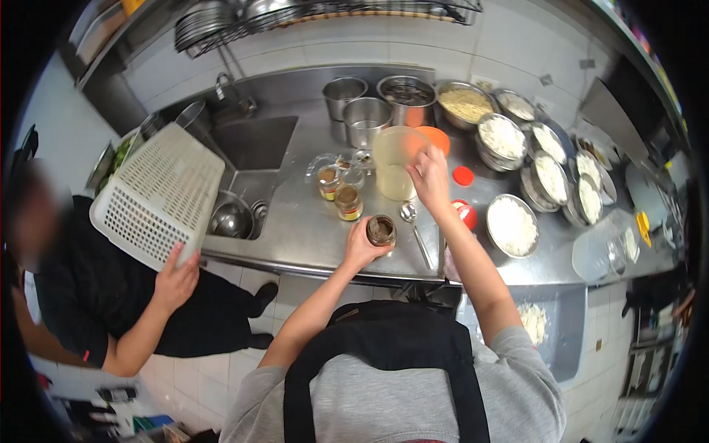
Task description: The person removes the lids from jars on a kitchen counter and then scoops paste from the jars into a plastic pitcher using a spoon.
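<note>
Gripping an open jar (382, 230) of something dark brown, mouth up, in the curled left hand (360, 247) near the front edge of the steel counter (295, 214). Bending the fingers of the right hand (429, 177) together at the right side of a translucent pitcher's rim (397, 133), leaving contact, or any small pinched object, impossible to tell. Working, by the look of it, between jar and pitcher; calling, for any further move, for a level jar and clear space above both mouths. Showing a spoon (408, 213) just right of the jar, two labelled jars (349, 204) to its left and a red lid (463, 176) beyond the right forearm. Spreading farther right into steel bowls (498, 161) of white shreds (512, 225), with a grey tub (569, 332) below the counter edge. Opening leftward onto a sink (251, 144) and a co-worker (88, 295) in black, holding a white perforated crate (162, 177) beside it. Ending in wall tiles behind, under a rack (325, 21) of metalware.
</note>
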Tool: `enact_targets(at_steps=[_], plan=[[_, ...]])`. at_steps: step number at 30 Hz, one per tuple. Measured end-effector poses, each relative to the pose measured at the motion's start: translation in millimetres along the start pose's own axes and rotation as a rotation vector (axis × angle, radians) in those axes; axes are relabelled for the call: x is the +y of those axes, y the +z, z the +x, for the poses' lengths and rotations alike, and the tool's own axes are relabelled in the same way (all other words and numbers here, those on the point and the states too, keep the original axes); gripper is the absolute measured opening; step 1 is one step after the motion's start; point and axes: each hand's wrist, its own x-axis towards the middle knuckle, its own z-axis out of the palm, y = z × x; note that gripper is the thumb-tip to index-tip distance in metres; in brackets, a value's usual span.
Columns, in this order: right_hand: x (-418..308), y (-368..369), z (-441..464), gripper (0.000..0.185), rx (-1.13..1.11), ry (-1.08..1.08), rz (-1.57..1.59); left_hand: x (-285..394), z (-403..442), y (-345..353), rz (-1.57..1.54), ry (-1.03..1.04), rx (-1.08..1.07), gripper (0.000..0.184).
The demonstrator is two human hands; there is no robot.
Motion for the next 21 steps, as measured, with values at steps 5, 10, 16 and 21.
enact_targets(at_steps=[5,10,16,21], plan=[[-13,74,72,0.014,-0.247,-0.142,-0.054,9,-32,-42,0.073,-0.099,0.134,0.074],[-8,136,96,0.025,-0.750,-0.217,-0.563,0,-52,-90,0.134,-0.229,0.302,0.075],[-39,140,103,0.033,-0.618,-0.142,-0.208,-11,-62,-131,0.088,-0.353,0.445,0.065],[-51,122,65,0.036,-0.458,-0.269,0.192,-58,-54,-136,0.269,-0.365,0.537,0.070]])
